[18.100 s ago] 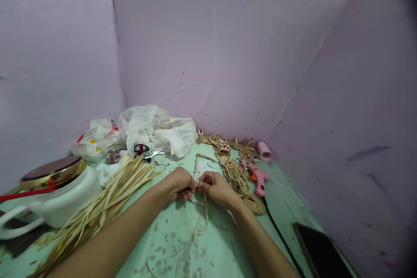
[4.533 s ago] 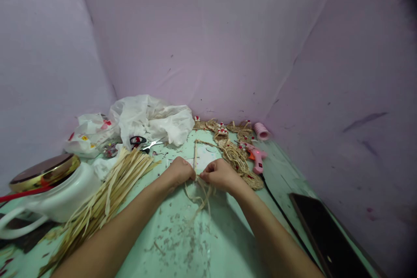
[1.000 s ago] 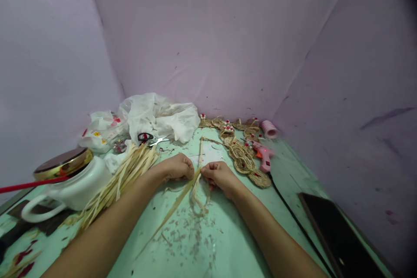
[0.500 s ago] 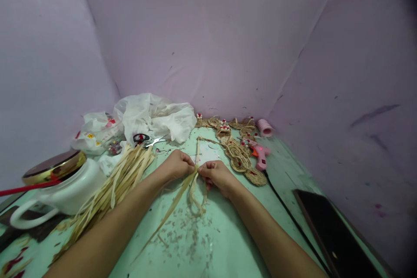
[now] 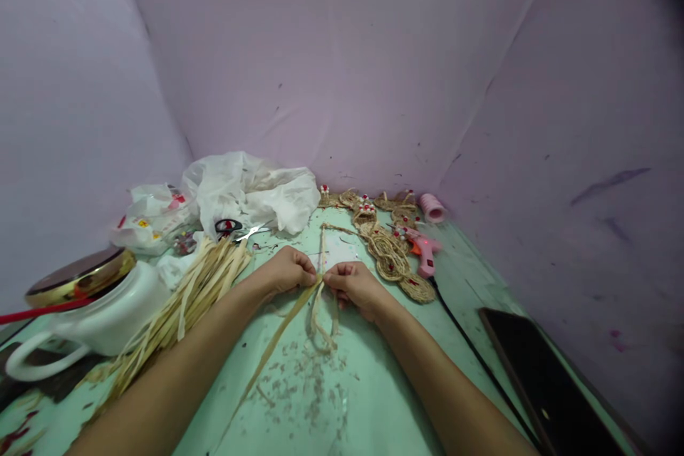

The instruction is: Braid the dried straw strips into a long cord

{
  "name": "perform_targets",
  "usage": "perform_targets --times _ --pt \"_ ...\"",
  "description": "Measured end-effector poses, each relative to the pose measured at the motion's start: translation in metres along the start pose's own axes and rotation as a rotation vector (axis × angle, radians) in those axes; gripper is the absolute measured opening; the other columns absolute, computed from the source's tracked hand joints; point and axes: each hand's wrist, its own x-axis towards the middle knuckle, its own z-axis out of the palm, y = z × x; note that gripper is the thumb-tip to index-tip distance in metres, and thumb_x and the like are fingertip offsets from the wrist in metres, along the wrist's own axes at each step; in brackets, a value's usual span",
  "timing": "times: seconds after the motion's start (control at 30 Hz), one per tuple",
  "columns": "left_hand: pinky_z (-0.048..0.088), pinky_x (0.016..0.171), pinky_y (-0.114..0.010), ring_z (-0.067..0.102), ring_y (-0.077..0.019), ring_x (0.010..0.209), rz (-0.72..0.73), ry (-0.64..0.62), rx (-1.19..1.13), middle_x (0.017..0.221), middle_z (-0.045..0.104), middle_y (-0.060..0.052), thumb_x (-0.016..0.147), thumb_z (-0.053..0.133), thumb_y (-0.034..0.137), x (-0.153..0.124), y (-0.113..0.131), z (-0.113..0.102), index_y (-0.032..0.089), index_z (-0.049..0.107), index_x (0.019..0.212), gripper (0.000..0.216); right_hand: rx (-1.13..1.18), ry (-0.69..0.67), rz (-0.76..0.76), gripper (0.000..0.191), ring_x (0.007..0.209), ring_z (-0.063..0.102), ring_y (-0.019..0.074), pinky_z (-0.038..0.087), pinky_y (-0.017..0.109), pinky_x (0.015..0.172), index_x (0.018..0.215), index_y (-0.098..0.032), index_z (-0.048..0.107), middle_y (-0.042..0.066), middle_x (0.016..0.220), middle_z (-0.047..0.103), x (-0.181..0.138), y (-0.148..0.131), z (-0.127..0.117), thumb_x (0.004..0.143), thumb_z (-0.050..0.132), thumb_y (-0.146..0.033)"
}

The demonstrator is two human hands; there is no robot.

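Note:
My left hand [image 5: 286,271] and my right hand [image 5: 353,285] meet knuckle to knuckle over the pale green table [image 5: 374,385]. Both are closed in a pinch on tan raffia strands [image 5: 319,299]. A braided cord [image 5: 323,246] runs from the pinch away toward the back wall. Loose strand ends hang down toward me, and one long strand [image 5: 267,356] trails left across the table. A bundle of raffia strips [image 5: 182,303] lies just left of my left forearm.
A white jar with a gold lid [image 5: 90,306] stands far left. Crumpled plastic bags [image 5: 251,192] and scissors [image 5: 235,228] lie behind the bundle. Coiled twine ornaments [image 5: 390,256], a pink glue gun [image 5: 425,253], a pink spool [image 5: 432,208] and a dark slab [image 5: 539,377] lie right. Purple boards wall the table.
A long raffia strand now trails left toward me, absent 4.5 seconds ago. Over the last second my hands stay pinched together, shifting only slightly as the view moves.

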Motion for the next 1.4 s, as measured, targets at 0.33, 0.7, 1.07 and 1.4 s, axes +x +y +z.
perform_targets --times 0.33,0.7,1.07,1.4 --pt "0.023 0.034 -0.018 0.035 -0.0057 0.03 -0.02 0.036 0.047 0.034 0.04 0.006 0.057 0.056 0.019 -0.006 0.01 0.004 0.012 0.06 0.057 0.008 0.001 -0.006 0.001 0.013 0.03 0.029 0.0038 0.03 0.019 0.033 0.054 -0.015 0.048 -0.008 0.035 0.036 0.002 0.002 -0.001 0.064 0.056 -0.019" --pt "0.019 0.034 -0.019 0.033 -0.0063 0.03 -0.149 0.088 -0.013 0.034 0.041 0.004 0.053 0.056 0.017 -0.007 0.014 0.011 0.011 0.058 0.054 0.006 -0.003 0.016 -0.01 0.011 0.03 0.03 0.0042 0.031 0.019 0.033 0.055 -0.015 0.048 -0.008 0.036 0.038 0.002 0.002 0.001 0.063 0.056 -0.016" --pt "0.012 0.033 -0.019 0.023 -0.0036 0.029 -0.217 0.111 -0.084 0.03 0.031 0.006 0.05 0.05 0.012 -0.003 0.02 0.015 0.015 0.039 0.038 0.017 -0.028 0.029 -0.044 0.01 0.031 0.033 0.0042 0.031 0.018 0.032 0.056 -0.015 0.047 -0.008 0.037 0.04 0.005 0.005 0.004 0.063 0.054 -0.013" --pt "0.011 0.034 -0.018 0.026 -0.0034 0.03 -0.31 0.001 -0.212 0.035 0.04 0.003 0.053 0.054 0.016 -0.001 0.012 0.015 0.012 0.05 0.049 0.007 0.033 0.015 0.033 0.006 0.032 0.041 0.0044 0.036 0.018 0.035 0.058 -0.014 0.05 -0.003 0.046 0.054 0.0 0.001 0.001 0.063 0.054 -0.014"
